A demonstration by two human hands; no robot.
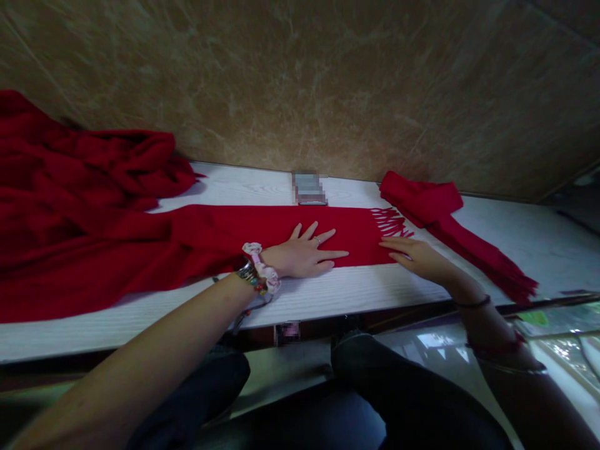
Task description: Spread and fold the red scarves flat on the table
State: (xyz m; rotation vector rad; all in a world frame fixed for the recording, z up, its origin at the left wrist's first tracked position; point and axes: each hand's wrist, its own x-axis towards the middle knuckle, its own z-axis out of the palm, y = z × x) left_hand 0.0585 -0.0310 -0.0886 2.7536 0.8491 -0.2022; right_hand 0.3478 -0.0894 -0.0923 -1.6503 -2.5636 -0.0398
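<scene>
A long red scarf [262, 225] lies along the white bench top, its fringe [389, 220] spread at the right end. My left hand [302, 251] rests on the scarf's flat part, palm down with fingers spread. At the fringed end, my right hand [417, 257] touches the cloth near its corner with fingers stretched out. Toward the left the scarf becomes loose and wrinkled, merging with a heap of red cloth [70, 175]. Beyond my right hand lies a second red scarf [450, 219], folded narrow and bent, with fringe at its near end.
A blurred-out rectangular item [309, 187] sits behind the scarf, near the brown marbled wall [300, 81]. The white bench top [178, 306] ends at a front edge above my knees. Glass and bright reflections [562, 337] show at the lower right.
</scene>
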